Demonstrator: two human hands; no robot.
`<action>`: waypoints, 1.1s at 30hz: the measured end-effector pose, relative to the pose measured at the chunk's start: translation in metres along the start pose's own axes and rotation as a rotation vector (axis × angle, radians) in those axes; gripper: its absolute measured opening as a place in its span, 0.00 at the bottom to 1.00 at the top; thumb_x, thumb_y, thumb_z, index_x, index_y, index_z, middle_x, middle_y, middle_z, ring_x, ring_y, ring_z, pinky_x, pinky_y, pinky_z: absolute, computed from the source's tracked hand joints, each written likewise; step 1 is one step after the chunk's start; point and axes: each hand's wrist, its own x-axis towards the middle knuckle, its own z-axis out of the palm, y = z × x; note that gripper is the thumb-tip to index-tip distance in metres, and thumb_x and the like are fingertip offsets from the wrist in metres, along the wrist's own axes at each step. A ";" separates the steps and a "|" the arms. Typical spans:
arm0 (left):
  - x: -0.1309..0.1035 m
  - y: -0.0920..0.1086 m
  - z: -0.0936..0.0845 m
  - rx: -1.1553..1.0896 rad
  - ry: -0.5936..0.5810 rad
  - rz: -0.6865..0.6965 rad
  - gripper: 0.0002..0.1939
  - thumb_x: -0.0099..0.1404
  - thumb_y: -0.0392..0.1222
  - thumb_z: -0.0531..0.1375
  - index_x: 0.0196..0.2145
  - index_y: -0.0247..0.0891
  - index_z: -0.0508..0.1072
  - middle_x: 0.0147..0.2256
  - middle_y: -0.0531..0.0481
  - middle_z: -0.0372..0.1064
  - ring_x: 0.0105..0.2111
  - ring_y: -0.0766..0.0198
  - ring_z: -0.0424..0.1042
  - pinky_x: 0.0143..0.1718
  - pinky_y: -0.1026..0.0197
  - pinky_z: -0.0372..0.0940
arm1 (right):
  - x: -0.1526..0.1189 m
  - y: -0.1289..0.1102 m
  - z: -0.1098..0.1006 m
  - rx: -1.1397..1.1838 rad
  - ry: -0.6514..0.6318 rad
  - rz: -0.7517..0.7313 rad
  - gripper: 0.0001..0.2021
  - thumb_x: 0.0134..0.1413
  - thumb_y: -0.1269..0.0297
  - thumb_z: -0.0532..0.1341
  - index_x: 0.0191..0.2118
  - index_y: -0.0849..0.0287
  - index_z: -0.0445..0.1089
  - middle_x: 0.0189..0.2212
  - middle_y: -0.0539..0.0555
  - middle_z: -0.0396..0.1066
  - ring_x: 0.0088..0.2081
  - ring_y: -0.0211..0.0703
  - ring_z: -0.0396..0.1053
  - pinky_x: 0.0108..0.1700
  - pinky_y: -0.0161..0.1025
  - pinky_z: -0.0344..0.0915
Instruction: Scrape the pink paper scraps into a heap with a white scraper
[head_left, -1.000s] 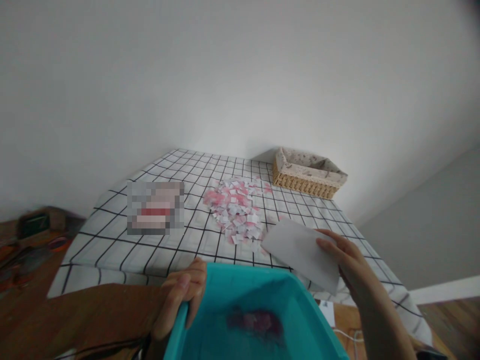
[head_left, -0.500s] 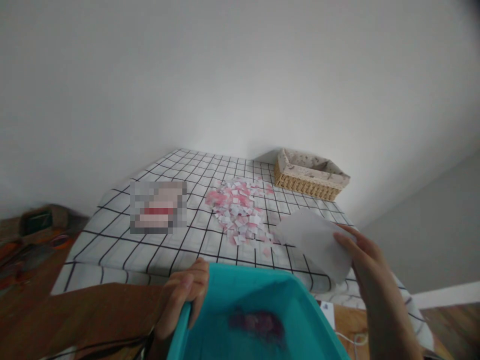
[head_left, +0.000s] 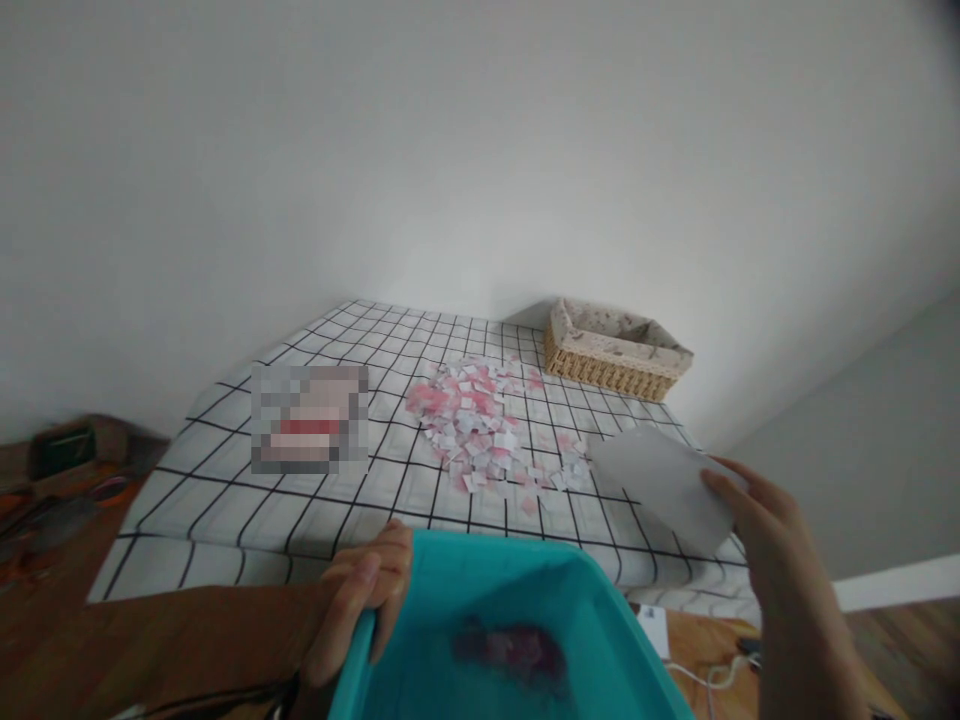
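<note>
My left hand (head_left: 369, 590) is wrapped round the left rim near the far corner of a turquoise plastic bin (head_left: 495, 548). The bin sits against the table's front edge, and a dark reddish, blurred thing (head_left: 511, 650) lies on its floor. On the right, my right hand (head_left: 757, 515) pinches the right side of a white paper sheet (head_left: 667, 485), thumb on top. The sheet is tilted low over the table. A spread of small white and pink paper scraps (head_left: 469, 420) lies left of the sheet, beyond the bin.
A checked cloth (head_left: 390, 350) covers the table. At the back right stands a lined wicker basket (head_left: 615, 365). A pixelated, blurred-out item (head_left: 310, 420) lies on the left. Below the table at right runs a white cable (head_left: 716, 682); a box (head_left: 75, 450) is at far left.
My right hand has moved right with the sheet, uncovering more scraps on the right side of the spread. My left hand still grips the bin.
</note>
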 end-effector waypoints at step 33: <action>0.000 0.001 0.001 0.120 0.000 0.002 0.33 0.71 0.45 0.36 0.09 0.37 0.53 0.12 0.54 0.58 0.17 0.67 0.62 0.32 0.59 0.62 | 0.017 -0.008 0.021 -0.195 -0.012 -0.207 0.19 0.41 0.57 0.60 0.40 0.60 0.73 0.20 0.52 0.71 0.24 0.49 0.68 0.26 0.41 0.64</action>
